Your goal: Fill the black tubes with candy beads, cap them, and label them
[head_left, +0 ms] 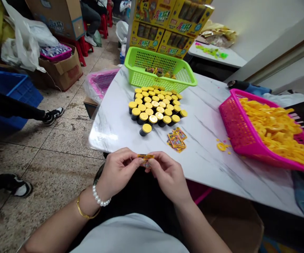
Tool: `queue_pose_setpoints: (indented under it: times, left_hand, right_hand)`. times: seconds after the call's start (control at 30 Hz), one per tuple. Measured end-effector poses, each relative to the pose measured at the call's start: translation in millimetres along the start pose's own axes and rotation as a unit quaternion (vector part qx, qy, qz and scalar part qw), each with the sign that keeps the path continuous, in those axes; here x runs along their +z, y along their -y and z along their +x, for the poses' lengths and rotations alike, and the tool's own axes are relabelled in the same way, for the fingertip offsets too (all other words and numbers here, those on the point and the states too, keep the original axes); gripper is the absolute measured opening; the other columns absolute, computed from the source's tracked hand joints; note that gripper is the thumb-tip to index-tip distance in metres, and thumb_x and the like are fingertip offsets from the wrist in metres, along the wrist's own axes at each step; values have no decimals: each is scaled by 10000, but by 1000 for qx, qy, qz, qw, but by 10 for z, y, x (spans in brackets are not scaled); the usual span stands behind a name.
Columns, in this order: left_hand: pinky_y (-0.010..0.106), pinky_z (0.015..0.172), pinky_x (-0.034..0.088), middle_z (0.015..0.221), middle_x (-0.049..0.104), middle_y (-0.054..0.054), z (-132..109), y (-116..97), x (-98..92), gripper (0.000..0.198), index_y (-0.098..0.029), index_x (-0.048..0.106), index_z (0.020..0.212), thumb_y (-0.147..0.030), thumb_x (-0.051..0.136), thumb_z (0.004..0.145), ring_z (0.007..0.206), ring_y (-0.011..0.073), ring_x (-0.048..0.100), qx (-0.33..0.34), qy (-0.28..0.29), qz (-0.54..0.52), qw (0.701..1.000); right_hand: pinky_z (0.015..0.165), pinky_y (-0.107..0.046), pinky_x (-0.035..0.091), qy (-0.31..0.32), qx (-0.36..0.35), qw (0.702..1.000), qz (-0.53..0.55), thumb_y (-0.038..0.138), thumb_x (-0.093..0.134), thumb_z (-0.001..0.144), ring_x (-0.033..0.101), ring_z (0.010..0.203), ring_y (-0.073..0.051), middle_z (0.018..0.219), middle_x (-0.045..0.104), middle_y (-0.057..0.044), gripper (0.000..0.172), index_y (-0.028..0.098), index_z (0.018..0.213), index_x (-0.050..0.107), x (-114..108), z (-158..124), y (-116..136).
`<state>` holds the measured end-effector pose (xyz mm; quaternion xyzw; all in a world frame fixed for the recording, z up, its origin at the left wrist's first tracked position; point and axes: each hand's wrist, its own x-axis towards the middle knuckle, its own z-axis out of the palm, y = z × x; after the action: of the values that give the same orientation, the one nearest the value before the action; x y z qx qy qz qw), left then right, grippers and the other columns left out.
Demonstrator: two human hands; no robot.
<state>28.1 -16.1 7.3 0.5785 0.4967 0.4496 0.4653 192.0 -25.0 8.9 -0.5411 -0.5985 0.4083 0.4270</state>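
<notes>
White shirt (129, 233) lies nearest the camera; beyond it is the near edge of the surface (204, 144). Positions are given from the jars (155, 104), a standing cluster with dark bodies and yellow lids.

Packet (145, 156): on my side of the jars, well apart from them, held up at the surface edge. Left hand (121, 167): narrow, thumb and finger pinching one end of the packet. Right hand (167, 174): narrow likewise, on the other end. Whether the packet is sealed or torn I cannot tell; my fingers cover much of it.

Loose packets (176, 140): overlapping pile, right of the jars, towards me. Lone jar (146, 128): just in front of the jars, lid on. Green basket (162, 83): directly behind the jars. Pink basket (232, 123): well right of the jars, heaped with yellow parts (270, 123).

Step in hand, in my judgement: two-handed fingertip work on a single packet. Next move, I judge, calls for a firm, even pinch at both ends; something so thin could bend or slip.
</notes>
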Motion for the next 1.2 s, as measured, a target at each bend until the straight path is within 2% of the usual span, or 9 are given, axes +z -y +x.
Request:
queue_pose_setpoints:
  times: [0.07,0.13,0.2,0.3,0.57,0.7,0.83,1.1,1.2]
  left_hand:
    - [226,600,461,742,652,25,-45,-6,2,158,-163,719,852,-314,673,867,635,117,571,-8,-46,-17,999]
    - [222,590,475,763,652,26,-107,-24,24,177,-164,709,911,-333,680,865,637,118,578,-12,-111,-39,993]
    - [217,597,482,756,652,27,-169,-51,45,158,-169,708,868,-323,675,871,652,120,590,0,-146,-42,988]
    - [213,594,485,741,658,29,-224,-84,58,150,-175,722,825,-305,669,877,650,119,597,14,-144,-32,989]
    - [227,582,486,720,681,36,-170,-67,62,171,-176,764,807,-321,688,857,630,119,584,-15,-130,-73,989]
    - [223,519,460,689,674,29,-98,-76,11,153,-168,780,783,-317,773,745,568,105,535,-91,-115,-142,979]
    - [194,439,382,699,686,29,-44,-68,-42,147,-172,788,775,-292,796,692,525,80,480,-149,-93,-186,967]
    - [196,439,394,717,705,37,-51,-59,-101,115,-173,766,685,-286,777,700,553,97,526,-107,-145,-126,976]
    - [191,420,382,609,667,7,-47,-38,-124,119,-172,749,681,-288,768,702,480,80,486,-117,-170,-111,972]
  right_hand:
    - [421,-205,365,18,28,999,9,437,594,931,465,434,-85,512,540,32,329,171,738,589,15,41,39]
    - [419,-203,343,-36,11,999,-17,441,583,940,421,414,-75,466,492,47,377,174,675,559,54,53,57]
    - [423,-207,342,-80,-14,996,-45,434,563,956,422,419,-77,466,498,42,399,176,651,553,98,42,54]
    - [443,-220,361,-96,-45,992,-66,396,555,969,444,434,-87,479,510,38,382,184,651,559,137,14,23]
    - [532,-256,422,-115,-186,969,-117,205,574,945,512,538,-114,619,547,17,216,206,730,578,129,-17,-39]
    - [545,-260,446,-97,-254,950,-155,143,601,911,557,592,-128,677,603,-3,132,210,798,606,147,-6,-42]
    - [555,-245,455,-55,-254,951,-164,112,616,899,577,617,-119,703,621,-3,111,204,838,610,176,33,-52]
    - [532,-242,431,-22,-234,952,-194,181,577,940,565,581,-113,673,620,-3,138,195,817,638,218,121,-31]
    - [537,-254,437,-28,-260,943,-208,263,615,926,544,572,-119,671,609,-6,121,201,824,640,144,232,50]
